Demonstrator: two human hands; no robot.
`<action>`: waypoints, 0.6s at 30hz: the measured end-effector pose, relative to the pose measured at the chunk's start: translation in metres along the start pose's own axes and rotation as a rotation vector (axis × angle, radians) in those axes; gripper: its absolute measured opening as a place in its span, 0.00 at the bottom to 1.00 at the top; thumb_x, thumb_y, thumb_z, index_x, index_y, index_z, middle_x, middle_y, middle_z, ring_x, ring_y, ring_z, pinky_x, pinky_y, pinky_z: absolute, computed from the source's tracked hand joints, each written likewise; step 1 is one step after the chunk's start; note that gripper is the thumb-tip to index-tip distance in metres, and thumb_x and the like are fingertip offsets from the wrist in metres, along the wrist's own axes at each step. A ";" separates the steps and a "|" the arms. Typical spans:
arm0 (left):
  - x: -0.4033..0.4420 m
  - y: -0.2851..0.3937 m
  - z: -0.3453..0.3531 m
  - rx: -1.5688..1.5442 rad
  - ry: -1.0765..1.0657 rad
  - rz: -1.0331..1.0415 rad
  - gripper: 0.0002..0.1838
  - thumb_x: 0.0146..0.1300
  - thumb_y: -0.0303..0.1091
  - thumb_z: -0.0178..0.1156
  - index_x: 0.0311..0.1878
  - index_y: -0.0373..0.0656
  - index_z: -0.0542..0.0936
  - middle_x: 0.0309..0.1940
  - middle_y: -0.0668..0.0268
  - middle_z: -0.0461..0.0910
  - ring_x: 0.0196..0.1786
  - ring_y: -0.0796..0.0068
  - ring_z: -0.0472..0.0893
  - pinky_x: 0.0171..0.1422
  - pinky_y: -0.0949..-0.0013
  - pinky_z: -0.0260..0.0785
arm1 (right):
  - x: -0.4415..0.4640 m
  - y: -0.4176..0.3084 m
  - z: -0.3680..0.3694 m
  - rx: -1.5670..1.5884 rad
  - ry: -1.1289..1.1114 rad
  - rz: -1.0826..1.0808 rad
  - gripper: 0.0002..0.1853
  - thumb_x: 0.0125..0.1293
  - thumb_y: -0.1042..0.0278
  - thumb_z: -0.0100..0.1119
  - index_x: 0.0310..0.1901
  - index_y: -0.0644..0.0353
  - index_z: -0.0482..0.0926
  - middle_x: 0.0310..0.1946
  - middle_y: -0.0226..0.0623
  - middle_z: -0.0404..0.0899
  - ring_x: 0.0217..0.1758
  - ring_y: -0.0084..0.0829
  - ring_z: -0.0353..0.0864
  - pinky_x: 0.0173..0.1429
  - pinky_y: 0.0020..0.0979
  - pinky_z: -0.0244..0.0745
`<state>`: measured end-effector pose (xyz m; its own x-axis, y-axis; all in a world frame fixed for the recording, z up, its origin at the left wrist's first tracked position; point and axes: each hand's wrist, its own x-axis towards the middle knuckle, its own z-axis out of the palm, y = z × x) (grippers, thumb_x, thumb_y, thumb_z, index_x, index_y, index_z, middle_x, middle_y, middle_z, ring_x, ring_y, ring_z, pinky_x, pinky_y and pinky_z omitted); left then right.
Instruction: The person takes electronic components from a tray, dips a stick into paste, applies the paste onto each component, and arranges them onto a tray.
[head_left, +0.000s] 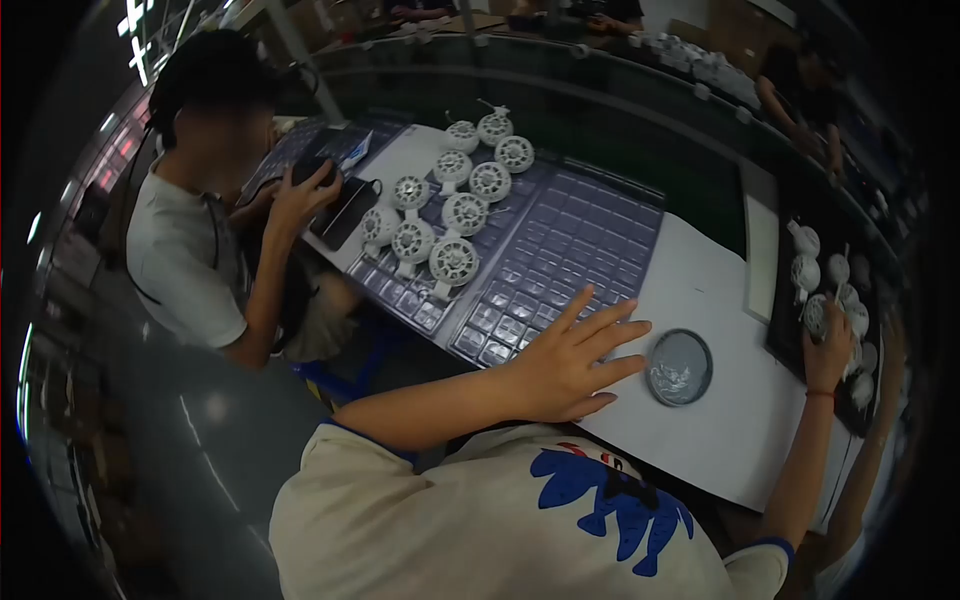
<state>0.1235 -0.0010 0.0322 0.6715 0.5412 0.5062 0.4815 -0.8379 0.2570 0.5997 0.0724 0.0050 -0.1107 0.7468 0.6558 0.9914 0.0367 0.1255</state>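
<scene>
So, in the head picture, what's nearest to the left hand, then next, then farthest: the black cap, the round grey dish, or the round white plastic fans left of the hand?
1. Round grey dish: just right of the left hand.
2. Round white plastic fans: up and to its left.
3. Black cap: far upper left.

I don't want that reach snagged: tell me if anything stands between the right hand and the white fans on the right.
Nothing visible does: the right hand is right up against one of the white fans. The left hand and the round dish are off to the side.
</scene>
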 end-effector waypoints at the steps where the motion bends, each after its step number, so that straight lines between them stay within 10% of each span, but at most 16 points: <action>1: -0.005 -0.003 0.003 -0.006 0.012 -0.031 0.28 0.47 0.37 0.69 0.54 0.49 0.75 0.65 0.57 0.62 0.73 0.54 0.54 0.71 0.35 0.40 | -0.004 -0.003 -0.004 0.037 0.059 -0.007 0.30 0.49 0.76 0.68 0.56 0.52 0.70 0.57 0.35 0.73 0.60 0.40 0.71 0.61 0.44 0.63; 8: 0.007 0.006 -0.002 -0.645 0.102 -0.274 0.40 0.49 0.38 0.69 0.66 0.43 0.62 0.66 0.54 0.60 0.72 0.53 0.56 0.74 0.48 0.45 | -0.006 -0.129 -0.065 1.035 0.244 -0.141 0.38 0.45 0.82 0.69 0.59 0.53 0.63 0.60 0.50 0.68 0.64 0.46 0.67 0.67 0.42 0.63; 18: 0.044 0.027 0.019 -1.381 0.052 -0.205 0.50 0.45 0.39 0.74 0.69 0.40 0.57 0.61 0.55 0.66 0.64 0.62 0.69 0.68 0.60 0.61 | -0.016 -0.219 -0.107 1.101 0.045 -0.461 0.32 0.53 0.56 0.69 0.56 0.48 0.62 0.57 0.44 0.74 0.60 0.44 0.71 0.67 0.50 0.54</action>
<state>0.1770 0.0017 0.0457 0.6217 0.6831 0.3833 -0.3906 -0.1538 0.9076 0.3765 -0.0188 0.0469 -0.4524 0.4902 0.7450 0.3819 0.8614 -0.3349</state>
